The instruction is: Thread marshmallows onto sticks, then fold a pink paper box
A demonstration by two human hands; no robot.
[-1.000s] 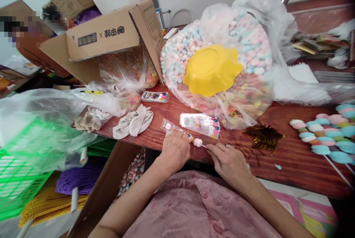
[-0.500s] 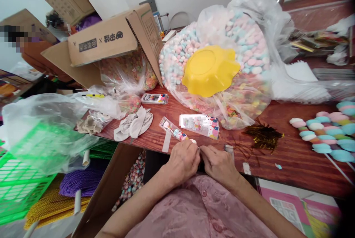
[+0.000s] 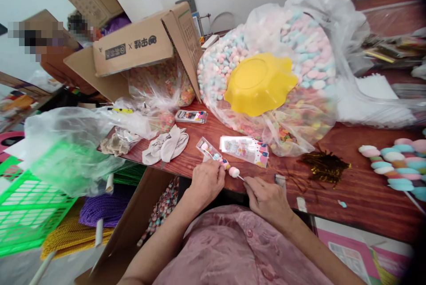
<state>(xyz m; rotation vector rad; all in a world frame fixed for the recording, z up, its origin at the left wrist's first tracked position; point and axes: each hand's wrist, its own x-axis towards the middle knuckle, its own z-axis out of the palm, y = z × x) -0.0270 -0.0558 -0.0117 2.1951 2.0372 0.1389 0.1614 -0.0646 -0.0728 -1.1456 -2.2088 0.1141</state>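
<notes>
At the near edge of the red-brown wooden table [image 3: 353, 196], both my hands work on one marshmallow skewer [image 3: 234, 172]. My left hand [image 3: 207, 182] grips a clear plastic sleeve [image 3: 209, 151] that holds the skewer's far end with several pastel marshmallows inside. My right hand [image 3: 268, 197] pinches the thin stick just below a pink marshmallow that sticks out of the sleeve. A flat stack of printed sleeves [image 3: 245, 148] lies just behind the skewer.
A big clear bag of pastel marshmallows [image 3: 299, 50] with a yellow bowl [image 3: 259, 83] on it fills the table's back. A tipped cardboard box [image 3: 146, 50], white gloves [image 3: 165, 145], gold twist ties [image 3: 324, 166], finished skewers [image 3: 396, 165] and a green basket [image 3: 29, 196] surround me.
My hands had come together over the skewer's end half a second ago. Now they have drawn apart again, and a pink marshmallow shows between them.
</notes>
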